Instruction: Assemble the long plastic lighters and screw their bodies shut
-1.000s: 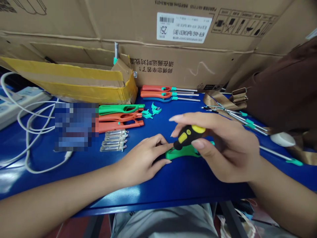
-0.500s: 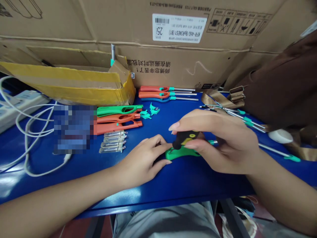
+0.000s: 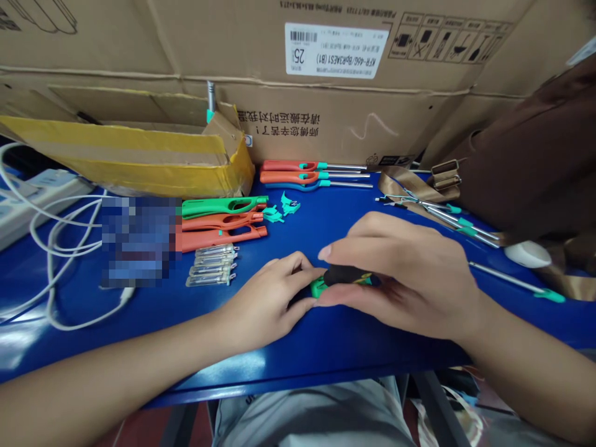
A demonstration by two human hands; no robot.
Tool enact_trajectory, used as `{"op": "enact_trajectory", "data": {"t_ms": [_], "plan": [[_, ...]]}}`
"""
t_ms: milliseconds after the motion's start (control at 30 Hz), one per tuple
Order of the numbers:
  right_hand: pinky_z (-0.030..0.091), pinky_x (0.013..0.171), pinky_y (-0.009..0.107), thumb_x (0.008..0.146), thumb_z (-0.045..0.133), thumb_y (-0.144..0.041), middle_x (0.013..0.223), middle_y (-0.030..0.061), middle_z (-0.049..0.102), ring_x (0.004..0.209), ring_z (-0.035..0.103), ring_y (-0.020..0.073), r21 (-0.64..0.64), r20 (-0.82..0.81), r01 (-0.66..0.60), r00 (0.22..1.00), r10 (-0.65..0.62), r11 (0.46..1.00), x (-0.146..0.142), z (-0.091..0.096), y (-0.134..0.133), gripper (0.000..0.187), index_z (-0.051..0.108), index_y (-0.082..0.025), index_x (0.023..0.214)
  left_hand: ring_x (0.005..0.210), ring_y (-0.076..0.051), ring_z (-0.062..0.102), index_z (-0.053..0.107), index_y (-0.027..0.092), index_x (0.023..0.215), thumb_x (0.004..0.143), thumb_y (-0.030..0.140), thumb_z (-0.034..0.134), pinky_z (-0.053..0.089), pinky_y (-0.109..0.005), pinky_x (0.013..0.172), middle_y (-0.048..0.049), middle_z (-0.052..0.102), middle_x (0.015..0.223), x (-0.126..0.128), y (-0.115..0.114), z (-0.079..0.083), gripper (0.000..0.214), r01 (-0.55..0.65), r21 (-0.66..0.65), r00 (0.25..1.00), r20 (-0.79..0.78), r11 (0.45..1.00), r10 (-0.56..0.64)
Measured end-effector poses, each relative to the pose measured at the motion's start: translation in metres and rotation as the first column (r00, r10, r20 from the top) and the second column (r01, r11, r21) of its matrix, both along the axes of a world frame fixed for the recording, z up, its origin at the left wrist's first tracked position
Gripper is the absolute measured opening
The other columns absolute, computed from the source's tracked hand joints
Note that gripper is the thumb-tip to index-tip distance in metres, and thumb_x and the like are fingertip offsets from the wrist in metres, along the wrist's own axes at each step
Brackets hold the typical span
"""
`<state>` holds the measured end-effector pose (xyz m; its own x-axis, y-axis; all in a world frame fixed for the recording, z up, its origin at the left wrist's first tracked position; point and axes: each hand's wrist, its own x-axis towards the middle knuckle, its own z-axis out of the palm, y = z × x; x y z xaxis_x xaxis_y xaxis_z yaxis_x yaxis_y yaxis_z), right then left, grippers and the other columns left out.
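My right hand [image 3: 410, 279] grips a black and yellow screwdriver [image 3: 347, 275], its handle now lying almost flat over a green lighter shell [image 3: 318, 287] on the blue table [image 3: 302, 347]. My left hand [image 3: 274, 301] pinches the left end of that green shell between thumb and fingers and holds it against the table. Most of the shell is hidden under my right hand.
Green and orange lighter shells [image 3: 223, 220] and several clear gas tubes [image 3: 212, 266] lie left of my hands. Finished lighters [image 3: 311, 175] sit at the back by large cardboard boxes [image 3: 326, 74]. Metal rods [image 3: 465, 226] lie at the right. White cables [image 3: 60, 248] and a yellow-taped box [image 3: 135, 155] are left.
My right hand has lowered and rolled the screwdriver down onto the green shell, so the yellow part of the handle is nearly hidden. My left hand has kept still.
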<state>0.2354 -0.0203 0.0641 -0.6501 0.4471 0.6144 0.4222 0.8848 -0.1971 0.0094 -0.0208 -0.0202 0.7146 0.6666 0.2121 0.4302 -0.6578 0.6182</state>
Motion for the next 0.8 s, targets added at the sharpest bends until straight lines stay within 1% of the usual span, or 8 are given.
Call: {"op": "enact_trajectory", "data": {"t_ms": [100, 200, 300, 433, 533, 633, 700, 800], "plan": [[0.058, 0.076, 0.027, 0.104, 0.058, -0.038, 0.110, 0.0082, 0.076, 0.098, 0.073, 0.0188, 0.037, 0.026, -0.015, 1.000, 0.014, 0.999, 0.002, 0.000, 0.002, 0.033, 0.062, -0.018, 0.130, 0.106, -0.025, 0.063, 0.062, 0.023, 0.130, 0.101, 0.028, 0.058, 0.054, -0.042, 0.091, -0.0085, 0.063, 0.114, 0.000, 0.000, 0.001, 0.029, -0.009, 0.026, 1.000, -0.003, 1.000, 0.009], [0.056, 0.099, 0.034, 0.104, 0.045, -0.020, 0.138, 0.0134, 0.067, 0.129, 0.063, 0.0218, -0.089, 0.013, -0.110, 0.994, 0.112, 0.990, 0.005, 0.000, 0.006, 0.040, 0.049, -0.015, 0.144, 0.105, -0.025, 0.063, 0.063, 0.023, 0.130, 0.101, 0.032, 0.060, 0.055, -0.042, 0.092, -0.0089, 0.062, 0.112, 0.000, -0.001, 0.002, 0.030, -0.020, 0.032, 0.999, -0.026, 0.999, 0.021], [0.058, 0.094, 0.032, 0.102, 0.050, -0.017, 0.125, 0.0101, 0.072, 0.115, 0.069, 0.0190, -0.137, -0.077, -0.145, 0.988, 0.136, 0.980, 0.004, -0.003, 0.010, 0.036, 0.052, -0.017, 0.139, 0.110, -0.027, 0.062, 0.061, 0.022, 0.134, 0.102, 0.032, 0.060, 0.054, -0.045, 0.096, -0.0106, 0.063, 0.117, 0.001, -0.001, 0.003, 0.034, -0.021, 0.020, 0.999, -0.032, 1.000, 0.021], [0.056, 0.064, 0.024, 0.095, 0.072, -0.034, 0.084, 0.0003, 0.073, 0.073, 0.070, 0.0139, 0.012, -0.129, -0.013, 0.992, 0.015, 1.000, 0.000, -0.009, 0.012, 0.024, 0.064, -0.018, 0.112, 0.109, -0.025, 0.062, 0.062, 0.022, 0.131, 0.102, 0.030, 0.060, 0.053, -0.045, 0.098, -0.0099, 0.062, 0.117, 0.001, -0.001, 0.002, 0.030, -0.010, -0.009, 1.000, -0.007, 1.000, 0.010], [0.060, 0.078, 0.028, 0.103, 0.059, -0.034, 0.102, 0.0065, 0.077, 0.096, 0.074, 0.0184, 0.010, -0.097, -0.113, 0.989, 0.113, 0.994, 0.000, -0.008, 0.012, 0.024, 0.061, -0.017, 0.120, 0.108, -0.025, 0.062, 0.063, 0.023, 0.130, 0.102, 0.030, 0.059, 0.053, -0.044, 0.096, -0.0086, 0.062, 0.116, 0.002, -0.001, 0.003, 0.029, -0.014, -0.010, 1.000, -0.016, 1.000, 0.014], [0.058, 0.097, 0.033, 0.106, 0.047, -0.022, 0.124, 0.0116, 0.073, 0.120, 0.069, 0.0197, -0.167, -0.143, -0.257, 0.962, 0.235, 0.952, 0.002, -0.004, 0.011, 0.030, 0.056, -0.015, 0.134, 0.106, -0.026, 0.062, 0.062, 0.022, 0.133, 0.101, 0.031, 0.060, 0.053, -0.045, 0.092, -0.0095, 0.063, 0.116, 0.001, -0.002, 0.002, 0.033, -0.029, 0.022, 0.999, -0.025, 0.999, 0.030], [0.059, 0.093, 0.030, 0.104, 0.052, -0.021, 0.117, 0.0094, 0.075, 0.110, 0.072, 0.0178, -0.211, -0.206, -0.269, 0.952, 0.227, 0.940, 0.002, -0.002, 0.009, 0.029, 0.058, -0.016, 0.131, 0.106, -0.026, 0.062, 0.063, 0.022, 0.130, 0.101, 0.031, 0.061, 0.053, -0.045, 0.093, -0.0098, 0.063, 0.118, 0.001, -0.002, 0.002, 0.030, -0.031, 0.027, 0.999, -0.022, 0.999, 0.032], [0.059, 0.077, 0.027, 0.100, 0.064, -0.026, 0.098, 0.0046, 0.076, 0.087, 0.073, 0.0159, -0.092, -0.186, -0.148, 0.974, 0.129, 0.985, -0.001, -0.004, 0.006, 0.019, 0.065, -0.019, 0.117, 0.108, -0.025, 0.062, 0.064, 0.022, 0.123, 0.102, 0.031, 0.060, 0.052, -0.043, 0.094, -0.0091, 0.062, 0.119, 0.002, -0.002, 0.001, 0.023, -0.027, 0.000, 1.000, -0.014, 1.000, 0.027]]}}
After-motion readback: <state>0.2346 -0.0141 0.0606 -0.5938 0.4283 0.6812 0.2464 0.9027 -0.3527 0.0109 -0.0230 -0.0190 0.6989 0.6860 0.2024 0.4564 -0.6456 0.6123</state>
